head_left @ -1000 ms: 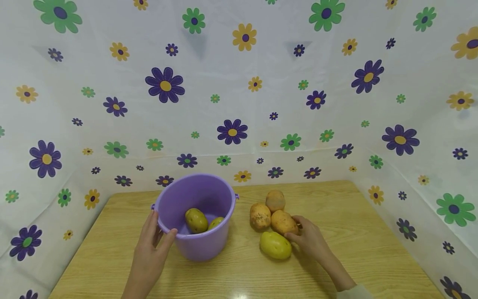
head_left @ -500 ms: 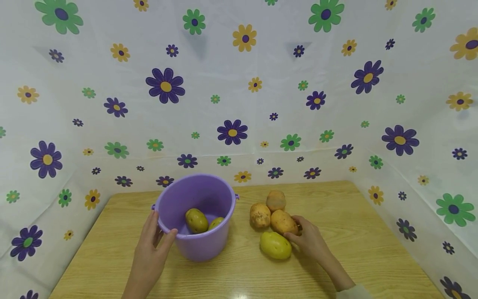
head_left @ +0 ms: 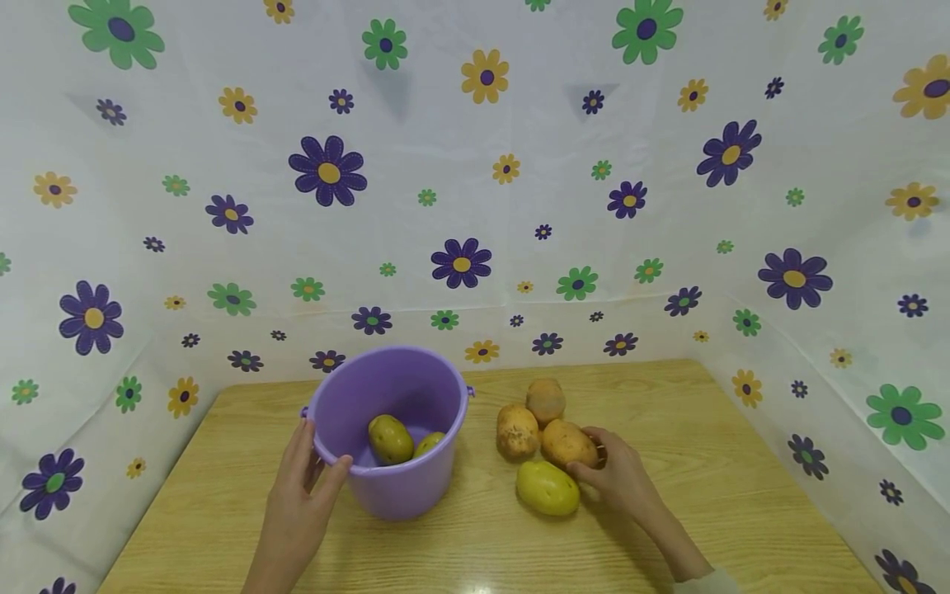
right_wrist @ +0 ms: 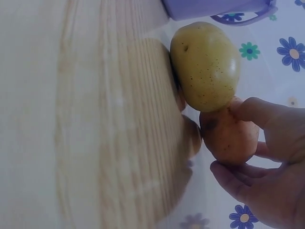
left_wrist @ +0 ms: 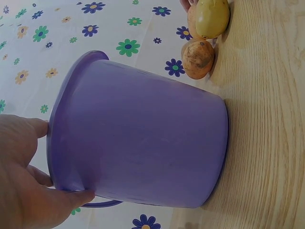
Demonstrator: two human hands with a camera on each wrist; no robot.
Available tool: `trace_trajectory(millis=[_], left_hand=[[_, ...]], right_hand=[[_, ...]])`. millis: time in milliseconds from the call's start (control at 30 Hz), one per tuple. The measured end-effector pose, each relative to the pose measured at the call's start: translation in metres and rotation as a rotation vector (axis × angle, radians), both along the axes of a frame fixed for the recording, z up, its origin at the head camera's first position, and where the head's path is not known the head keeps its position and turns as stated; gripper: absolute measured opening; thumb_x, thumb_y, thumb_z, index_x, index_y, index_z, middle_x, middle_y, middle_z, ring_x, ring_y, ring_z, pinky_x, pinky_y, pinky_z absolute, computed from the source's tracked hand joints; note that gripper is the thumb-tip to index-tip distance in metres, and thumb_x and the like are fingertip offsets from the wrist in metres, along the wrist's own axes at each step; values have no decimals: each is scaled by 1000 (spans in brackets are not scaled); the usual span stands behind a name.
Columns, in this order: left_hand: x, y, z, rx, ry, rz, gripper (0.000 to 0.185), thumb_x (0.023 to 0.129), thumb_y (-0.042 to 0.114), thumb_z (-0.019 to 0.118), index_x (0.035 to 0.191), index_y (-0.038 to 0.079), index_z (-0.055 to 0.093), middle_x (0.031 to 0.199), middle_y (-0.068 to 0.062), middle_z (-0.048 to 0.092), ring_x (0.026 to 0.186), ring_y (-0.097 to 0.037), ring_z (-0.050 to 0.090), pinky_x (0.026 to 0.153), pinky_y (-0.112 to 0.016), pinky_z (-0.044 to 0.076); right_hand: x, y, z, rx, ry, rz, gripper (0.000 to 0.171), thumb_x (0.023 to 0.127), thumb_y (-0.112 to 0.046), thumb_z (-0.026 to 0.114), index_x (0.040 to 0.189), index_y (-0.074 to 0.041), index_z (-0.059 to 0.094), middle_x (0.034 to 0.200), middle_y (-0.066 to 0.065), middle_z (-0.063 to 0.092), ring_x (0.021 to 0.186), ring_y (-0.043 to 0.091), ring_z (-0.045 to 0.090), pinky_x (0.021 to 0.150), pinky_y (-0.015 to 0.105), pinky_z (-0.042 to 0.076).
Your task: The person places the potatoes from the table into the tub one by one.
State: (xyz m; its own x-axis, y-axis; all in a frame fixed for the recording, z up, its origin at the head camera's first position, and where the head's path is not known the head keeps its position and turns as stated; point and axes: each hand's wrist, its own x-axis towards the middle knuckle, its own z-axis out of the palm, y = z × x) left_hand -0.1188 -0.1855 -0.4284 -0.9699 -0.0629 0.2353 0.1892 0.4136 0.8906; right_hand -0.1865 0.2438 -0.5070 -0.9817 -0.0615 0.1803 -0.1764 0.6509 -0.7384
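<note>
Left hand (head_left: 297, 495) grips the rim of the purple bucket (head_left: 389, 429): thumb hooked over the lip, fingers on the outer wall. Judging by that hold, it steadies the bucket so it doesn't slide or tip. The bucket stands upright on the desk (head_left: 705, 462), left of centre and nearer the far edge, mouth up. Two greenish potatoes (head_left: 391, 438) already lie inside.

Right hand (head_left: 619, 478) pinches the orange-brown potato (head_left: 567, 444), thumb on one side and fingers curled round the other; the right wrist view confirms the wrap. That potato rests on the desk, right of the bucket and about mid-desk, touching the yellow potato (head_left: 547, 487) on its near side. Two more brown potatoes (head_left: 517, 431) sit just beside it, towards the far edge.

The four are bunched close together, so a side pinch looks like the only clean way in without knocking a neighbour. The flowered sheet (head_left: 460, 206) walls in the far and side edges.
</note>
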Motion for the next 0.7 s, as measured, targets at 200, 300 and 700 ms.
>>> trace_trajectory(millis=[200, 300, 700], left_hand=[[1, 0, 0, 2, -14, -1, 82, 106, 30, 62, 165, 1, 11, 171, -19, 6, 152, -43, 26, 114, -13, 30], [1, 0, 1, -3, -22, 1, 83, 106, 32, 61, 165, 2, 11, 171, -19, 5, 152, -42, 26, 116, -18, 30], [0, -1, -1, -5, -4, -1, 82, 106, 31, 61, 165, 3, 11, 171, -18, 7, 152, -42, 26, 113, -11, 29]], right_hand=[[0, 3, 3, 0, 45, -14, 57, 84, -10, 86, 131, 8, 61, 113, 20, 67, 95, 26, 66, 79, 31, 64], [0, 4, 7, -10, 43, -11, 58, 85, -11, 86, 132, 8, 60, 113, 19, 67, 96, 26, 66, 80, 31, 64], [2, 7, 24, -22, 103, 19, 55, 86, -10, 85, 132, 7, 61, 107, 14, 68, 90, 21, 66, 74, 23, 62]])
